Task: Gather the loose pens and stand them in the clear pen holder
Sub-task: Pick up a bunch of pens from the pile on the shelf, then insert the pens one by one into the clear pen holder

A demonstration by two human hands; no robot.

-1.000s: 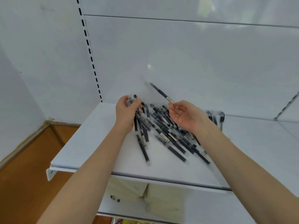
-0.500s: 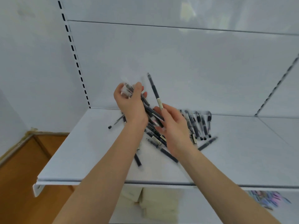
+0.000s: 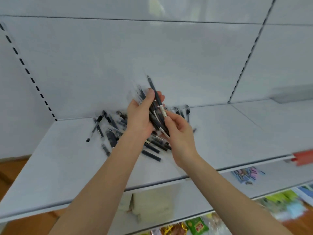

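Black-barrelled pens are being gathered into a bundle (image 3: 153, 116), which is being held nearly upright in the left hand (image 3: 139, 121). That grip is being wrapped round the middle of the barrels, with the thumb lying across the front. One more pen (image 3: 158, 99), marked with a pale label band, is being pinched low on its barrel between thumb and forefinger of the right hand (image 3: 180, 138). It is being laid against the right side of the bundle, and its top end is standing above all the others.

Loose pens (image 3: 111, 133) are lying scattered flat on the shelf (image 3: 59, 158), below and to the left of the left grip, with more crossed beneath both wrists. Just beyond the right grip a few upright pens (image 3: 187, 112) are being shown, clips uppermost. They are presumably in the clear pen holder, but its walls are too faint to be made out.

Gathering is judged to be the step in hand, with much of the pile not yet collected. Next, the pinched pen is probably to be released into the left grip, and the right hand sent down to the shelf for another. Once the bundle is full, its ends would need squaring before it is lowered straight into the holder. Fanned barrels could easily be caught on the rim or let slip.
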